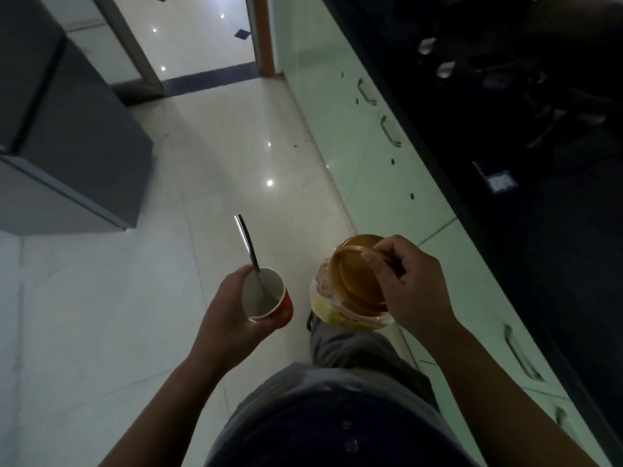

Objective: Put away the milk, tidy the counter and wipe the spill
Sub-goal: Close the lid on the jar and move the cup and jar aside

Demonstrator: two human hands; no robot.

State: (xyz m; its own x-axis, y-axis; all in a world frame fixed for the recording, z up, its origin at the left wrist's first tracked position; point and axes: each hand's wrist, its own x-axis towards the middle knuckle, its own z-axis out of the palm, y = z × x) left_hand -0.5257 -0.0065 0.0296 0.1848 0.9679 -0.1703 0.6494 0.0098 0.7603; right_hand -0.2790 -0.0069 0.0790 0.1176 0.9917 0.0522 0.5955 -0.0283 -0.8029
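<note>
My left hand (229,315) grips a red paper cup (268,296) with a white inside, held upright over the floor. A metal spoon (249,251) stands in the cup, its handle leaning up and to the left. My right hand (411,284) holds a clear plastic jar (340,298) by its brown lid (357,274), fingers curled over the lid's rim. The jar has a yellow label and hangs just right of the cup. No milk and no spill are in view.
A dark counter (505,163) runs along the right above pale green cabinets (387,183) with metal handles; dim objects lie on it. A grey fridge (67,146) stands at the left. Glossy tile floor (219,146) leads to a doorway at the top.
</note>
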